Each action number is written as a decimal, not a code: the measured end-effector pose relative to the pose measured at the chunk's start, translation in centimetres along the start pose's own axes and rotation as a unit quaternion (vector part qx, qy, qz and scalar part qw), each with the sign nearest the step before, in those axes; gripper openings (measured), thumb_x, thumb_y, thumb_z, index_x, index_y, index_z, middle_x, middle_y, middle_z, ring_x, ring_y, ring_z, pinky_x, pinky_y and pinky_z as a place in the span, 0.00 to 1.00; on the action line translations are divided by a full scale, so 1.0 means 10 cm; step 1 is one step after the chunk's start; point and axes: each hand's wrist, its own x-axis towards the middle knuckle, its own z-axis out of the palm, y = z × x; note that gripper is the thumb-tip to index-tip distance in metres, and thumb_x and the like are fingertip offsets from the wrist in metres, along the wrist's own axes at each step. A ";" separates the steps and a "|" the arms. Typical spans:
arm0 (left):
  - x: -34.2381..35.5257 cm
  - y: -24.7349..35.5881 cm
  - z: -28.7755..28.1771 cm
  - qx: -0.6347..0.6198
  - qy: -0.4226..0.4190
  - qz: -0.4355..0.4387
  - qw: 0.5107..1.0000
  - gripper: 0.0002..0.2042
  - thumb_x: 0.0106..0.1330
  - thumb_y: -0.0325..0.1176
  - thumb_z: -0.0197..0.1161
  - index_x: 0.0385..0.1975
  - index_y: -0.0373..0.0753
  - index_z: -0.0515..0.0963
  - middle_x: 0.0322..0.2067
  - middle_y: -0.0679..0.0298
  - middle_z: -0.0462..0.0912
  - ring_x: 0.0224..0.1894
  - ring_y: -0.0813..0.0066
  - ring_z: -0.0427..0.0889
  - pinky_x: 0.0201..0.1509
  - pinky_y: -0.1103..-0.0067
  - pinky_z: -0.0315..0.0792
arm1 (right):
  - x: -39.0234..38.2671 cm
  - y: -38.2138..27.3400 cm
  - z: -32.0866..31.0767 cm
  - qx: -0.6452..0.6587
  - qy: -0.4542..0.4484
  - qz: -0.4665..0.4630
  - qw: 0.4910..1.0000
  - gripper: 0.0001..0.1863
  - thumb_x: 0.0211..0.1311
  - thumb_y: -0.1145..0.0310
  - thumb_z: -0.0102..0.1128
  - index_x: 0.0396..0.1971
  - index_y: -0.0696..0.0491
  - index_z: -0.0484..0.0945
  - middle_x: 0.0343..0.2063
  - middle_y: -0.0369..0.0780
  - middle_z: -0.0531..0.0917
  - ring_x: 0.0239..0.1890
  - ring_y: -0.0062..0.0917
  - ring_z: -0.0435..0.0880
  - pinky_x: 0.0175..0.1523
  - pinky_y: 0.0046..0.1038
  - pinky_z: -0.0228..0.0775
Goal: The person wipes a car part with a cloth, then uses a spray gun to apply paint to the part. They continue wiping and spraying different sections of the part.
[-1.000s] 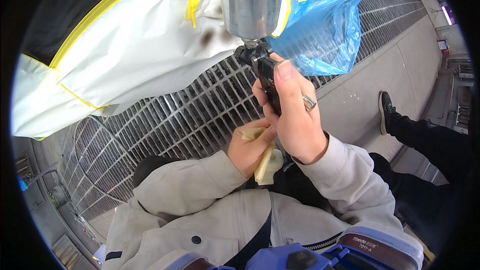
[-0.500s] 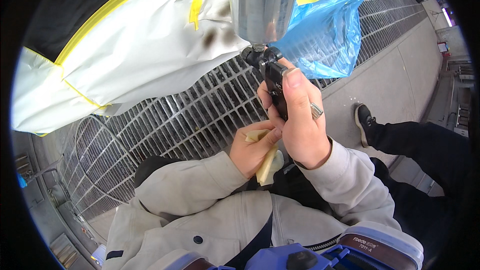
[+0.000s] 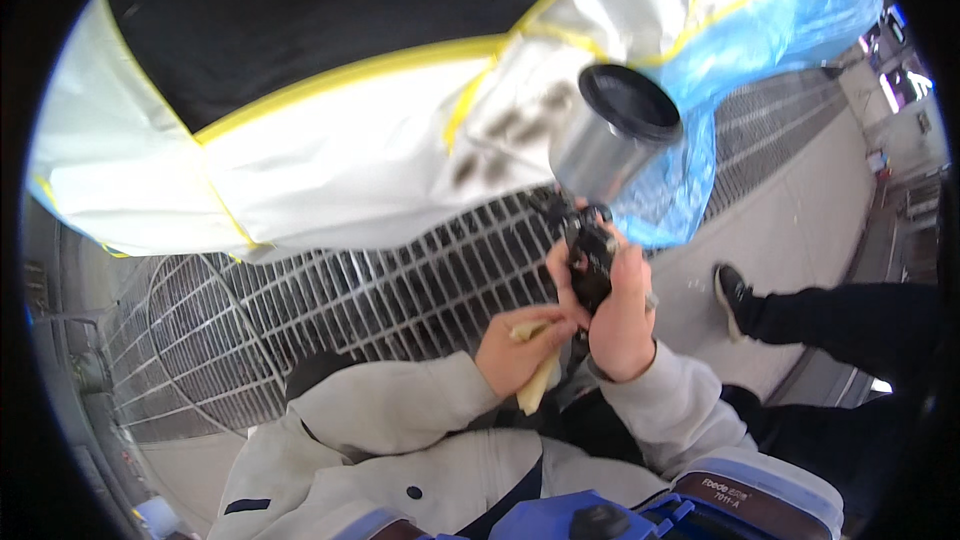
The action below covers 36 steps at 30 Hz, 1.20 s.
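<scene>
My right hand is wrapped round the black grip of a spray gun, thumb along its back. On top of the gun sits a silver metal cup with a black lid, leaning to the right. Close below the grip, my left hand pinches a folded pale-yellow cloth. Its fingertips reach the lower end of the gun, but what they touch there is hidden. Beyond the gun, white masking sheet with dark spray spots hangs below a black panel edged in yellow tape.
Metal floor grating runs under the sheet, with a thin hose across its left side. Blue plastic film hangs at the right. A dark shoe stands on the concrete. A blue respirator shows at the bottom edge.
The view has shifted, bringing more of the black panel in. The spray gun sits lower in the picture and its cup now leans right. Both hands keep their holds.
</scene>
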 end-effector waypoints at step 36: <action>0.17 0.69 -0.48 0.123 -0.200 0.201 0.951 0.11 0.67 0.27 0.77 0.45 0.31 0.85 0.40 0.59 0.90 0.44 0.76 0.87 0.48 0.77 0.79 | 0.49 -1.79 1.14 0.019 0.047 -0.259 0.965 0.39 0.80 0.31 0.34 0.38 0.57 0.73 0.26 0.44 0.80 0.11 0.17 0.60 0.18 0.21 0.51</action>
